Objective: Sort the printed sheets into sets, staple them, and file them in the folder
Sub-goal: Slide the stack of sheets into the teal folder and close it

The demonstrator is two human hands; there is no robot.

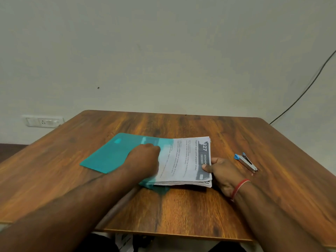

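Filing under way, seemingly. Pinches the stack of sheets [187, 160] with the right hand [222, 172] at the edge farthest from the folder [109, 157], thumb on top, fingers curled beneath. Rests the left hand [145, 158] on the folder's cover, fingers curled; cannot tell whether gripping or pressing. Has the stack half inside the folder, on the counter [181, 213]. Best to lift the cover slightly and push level, edges square. To count: one folder, one stack, one stapler [246, 162] right of the folder, two hands.
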